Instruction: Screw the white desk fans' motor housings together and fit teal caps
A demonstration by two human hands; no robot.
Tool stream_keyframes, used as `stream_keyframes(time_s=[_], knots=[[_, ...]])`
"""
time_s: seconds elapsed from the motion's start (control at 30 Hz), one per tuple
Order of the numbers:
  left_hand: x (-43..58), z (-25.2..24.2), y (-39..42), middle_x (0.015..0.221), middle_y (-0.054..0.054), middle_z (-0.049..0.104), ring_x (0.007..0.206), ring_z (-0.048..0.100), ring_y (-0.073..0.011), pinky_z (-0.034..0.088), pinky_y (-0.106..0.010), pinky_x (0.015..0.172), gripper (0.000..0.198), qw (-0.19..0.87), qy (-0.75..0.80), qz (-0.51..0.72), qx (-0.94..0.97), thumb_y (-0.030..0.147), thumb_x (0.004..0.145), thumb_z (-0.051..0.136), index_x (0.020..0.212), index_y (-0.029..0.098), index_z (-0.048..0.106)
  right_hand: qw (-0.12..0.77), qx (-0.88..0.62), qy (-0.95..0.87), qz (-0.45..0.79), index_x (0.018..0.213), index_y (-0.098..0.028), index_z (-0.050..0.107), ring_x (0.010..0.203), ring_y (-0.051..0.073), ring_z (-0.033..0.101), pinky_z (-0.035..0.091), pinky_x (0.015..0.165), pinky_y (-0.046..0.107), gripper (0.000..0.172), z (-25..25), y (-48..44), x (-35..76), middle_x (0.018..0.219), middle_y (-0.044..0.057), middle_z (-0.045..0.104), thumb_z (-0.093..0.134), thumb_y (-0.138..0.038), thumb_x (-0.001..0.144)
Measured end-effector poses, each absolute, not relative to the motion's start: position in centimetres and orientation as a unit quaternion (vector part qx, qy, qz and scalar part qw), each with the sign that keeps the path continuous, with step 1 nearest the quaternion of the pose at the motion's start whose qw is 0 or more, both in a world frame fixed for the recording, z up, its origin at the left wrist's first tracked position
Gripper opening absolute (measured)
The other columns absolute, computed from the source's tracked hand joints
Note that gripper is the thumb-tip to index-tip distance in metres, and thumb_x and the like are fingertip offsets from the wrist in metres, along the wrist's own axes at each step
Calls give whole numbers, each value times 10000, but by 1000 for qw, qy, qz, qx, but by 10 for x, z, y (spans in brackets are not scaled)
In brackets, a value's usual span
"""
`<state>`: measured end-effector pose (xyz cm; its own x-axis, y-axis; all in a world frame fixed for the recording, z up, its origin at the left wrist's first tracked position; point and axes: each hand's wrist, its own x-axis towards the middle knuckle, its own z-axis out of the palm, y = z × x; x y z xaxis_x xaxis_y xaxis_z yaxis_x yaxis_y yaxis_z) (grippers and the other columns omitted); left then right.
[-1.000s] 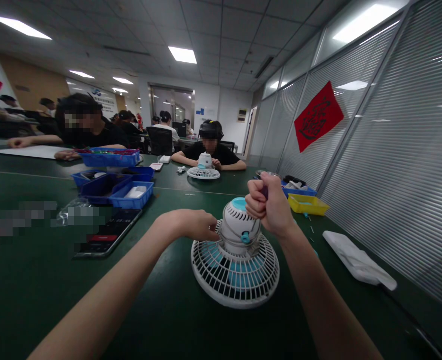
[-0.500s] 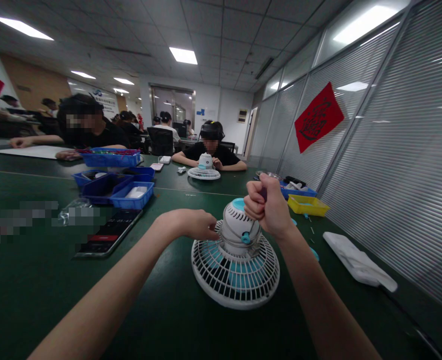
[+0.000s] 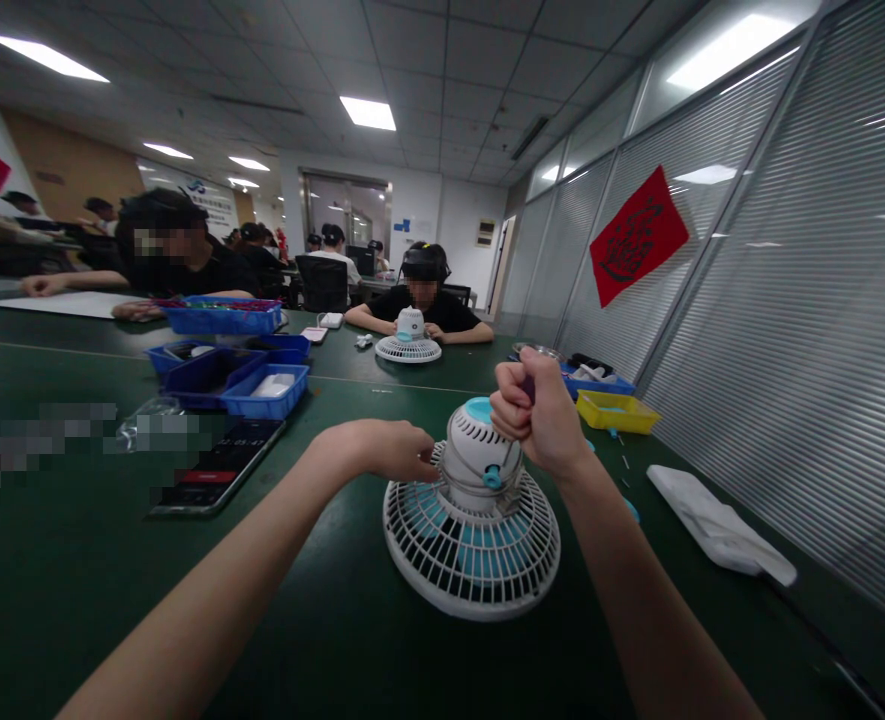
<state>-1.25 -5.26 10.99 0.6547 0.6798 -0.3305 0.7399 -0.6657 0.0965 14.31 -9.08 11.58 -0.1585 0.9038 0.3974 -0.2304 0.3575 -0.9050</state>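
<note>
A white fan with blue blades (image 3: 479, 540) lies grille down on the green table (image 3: 322, 620), its motor housing pointing up. A cable is wound around the housing, near a small blue knob (image 3: 492, 477). My left hand (image 3: 401, 450) touches the left side of the fan, its fingertips partly hidden behind the grille and housing. At the housing's upper right, my right hand (image 3: 532, 410) is a fist wrapped round something dark, mostly hidden by the fingers.
Blue bins (image 3: 266, 390) and a phone (image 3: 221, 470) are on the left. To the right are a yellow tray (image 3: 617, 411), small blue parts and a white object with a cable (image 3: 719, 525). Across the table, a person (image 3: 423, 290) sits behind another fan (image 3: 409, 340).
</note>
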Motion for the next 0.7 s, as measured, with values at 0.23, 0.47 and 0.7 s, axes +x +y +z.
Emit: stream_keyframes(time_s=[0.23,0.47,0.7], knots=[[-12,110,-54,1023,-99,652,814,603,-192,406,-246,625,416,118,387,-130,905,458,819,375,1013,176,610,585,-288,-590,476,443,-206,269,288,21,106,79,297,161,509,116,-90,144,336,-102,165,518,-561,711],[-13,110,-53,1019,-101,652,812,605,-192,403,-245,620,393,115,395,-128,902,438,825,379,996,175,615,603,-281,-577,474,441,-207,256,285,22,94,79,299,161,523,117,-92,141,334,-103,149,505,-571,722],[-12,110,-53,1011,-110,647,816,605,-202,405,-260,625,390,118,390,-129,904,429,824,373,984,166,612,596,-278,-571,491,433,-208,268,289,20,89,71,293,164,493,115,-90,139,332,-102,162,506,-535,714]])
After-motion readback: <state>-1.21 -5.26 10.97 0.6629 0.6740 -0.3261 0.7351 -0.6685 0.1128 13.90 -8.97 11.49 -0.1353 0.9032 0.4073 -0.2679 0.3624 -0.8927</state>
